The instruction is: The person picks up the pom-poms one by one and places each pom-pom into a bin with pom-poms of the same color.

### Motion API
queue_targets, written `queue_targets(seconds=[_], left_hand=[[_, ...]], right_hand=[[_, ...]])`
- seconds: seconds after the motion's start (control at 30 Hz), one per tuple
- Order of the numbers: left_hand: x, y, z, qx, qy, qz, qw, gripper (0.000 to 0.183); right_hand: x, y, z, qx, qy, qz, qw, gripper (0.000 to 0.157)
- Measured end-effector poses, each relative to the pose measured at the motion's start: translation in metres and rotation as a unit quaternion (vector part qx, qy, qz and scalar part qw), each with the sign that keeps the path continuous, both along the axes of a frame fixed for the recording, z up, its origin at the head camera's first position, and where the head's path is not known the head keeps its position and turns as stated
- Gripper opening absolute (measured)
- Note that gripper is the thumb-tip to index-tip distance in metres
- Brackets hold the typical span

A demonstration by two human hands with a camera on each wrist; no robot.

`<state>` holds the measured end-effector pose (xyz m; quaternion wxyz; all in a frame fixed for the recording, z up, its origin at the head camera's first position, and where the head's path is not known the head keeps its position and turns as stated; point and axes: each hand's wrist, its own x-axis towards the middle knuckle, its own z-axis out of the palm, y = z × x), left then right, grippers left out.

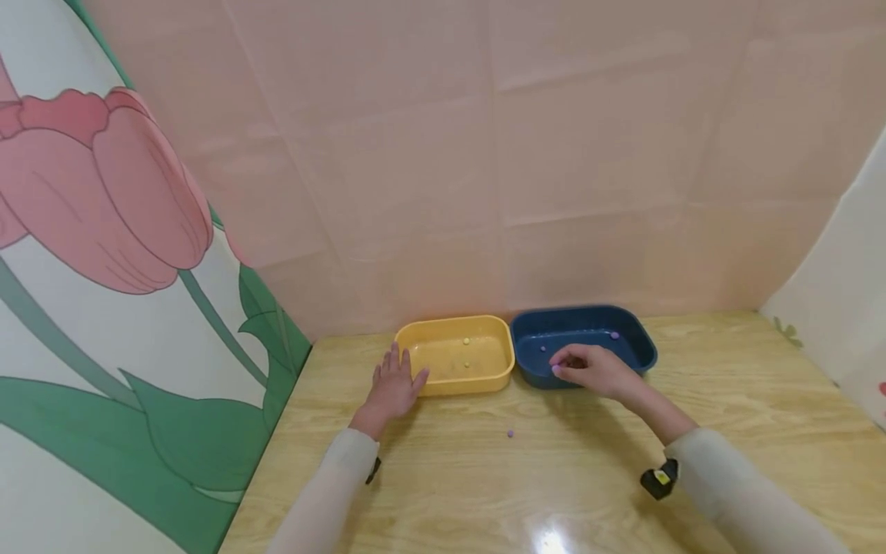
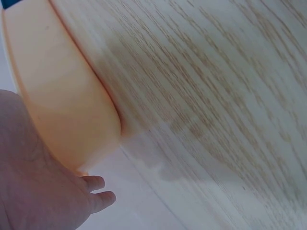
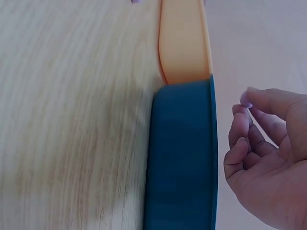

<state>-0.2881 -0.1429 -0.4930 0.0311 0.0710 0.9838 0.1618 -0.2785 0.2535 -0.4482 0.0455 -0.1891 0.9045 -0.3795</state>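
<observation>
Over the front wall of the dark blue tray [image 1: 536, 378], my right hand [image 1: 598, 372] pinches a small purple ball [image 3: 245, 99] between thumb and forefinger, its other fingers curled. Two purple balls, a small one [image 1: 543, 349] and a larger one [image 1: 614, 335], lie inside that tray. At the left end of the yellow tray [image 1: 460, 386], my left hand [image 1: 393, 391] is spread with straight fingers over the rim; whether it touches is unclear. Two small yellowish balls, one farther back [image 1: 467, 341] and one nearer [image 1: 467, 365], lie in the yellow tray.
Another small purple ball [image 1: 511, 434] lies on the wooden table [image 1: 450, 477] in front of the trays. Both trays stand side by side close to a pink cloth backdrop [image 1: 415, 192]. A tulip-printed panel [image 1: 138, 192] rises on the left and a white one [image 1: 844, 292] on the right.
</observation>
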Motion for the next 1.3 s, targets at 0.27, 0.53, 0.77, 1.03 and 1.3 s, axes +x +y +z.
queue_targets(seconds=[0.27, 0.53, 0.77, 1.03, 1.3], left_hand=[[0.001, -0.001, -0.003, 0.005, -0.002, 0.003, 1.0000, 0.076], [0.002, -0.001, -0.003, 0.007, 0.000, 0.001, 1.0000, 0.078], [0.000, -0.002, -0.005, 0.002, 0.002, 0.000, 1.0000, 0.079], [0.002, -0.001, -0.002, 0.007, 0.000, -0.001, 1.0000, 0.076], [0.000, -0.003, -0.001, 0.013, 0.002, -0.006, 0.9999, 0.075]], right_hand=[[-0.017, 0.004, -0.009, -0.014, 0.001, -0.026, 1.000, 0.020], [-0.031, 0.005, -0.007, -0.007, -0.042, -0.051, 0.998, 0.028], [-0.038, 0.005, -0.009, -0.024, -0.068, -0.077, 0.994, 0.032], [-0.045, 0.005, -0.014, -0.039, -0.068, -0.089, 0.993, 0.038], [-0.053, 0.007, -0.012, -0.045, -0.090, -0.129, 0.987, 0.040]])
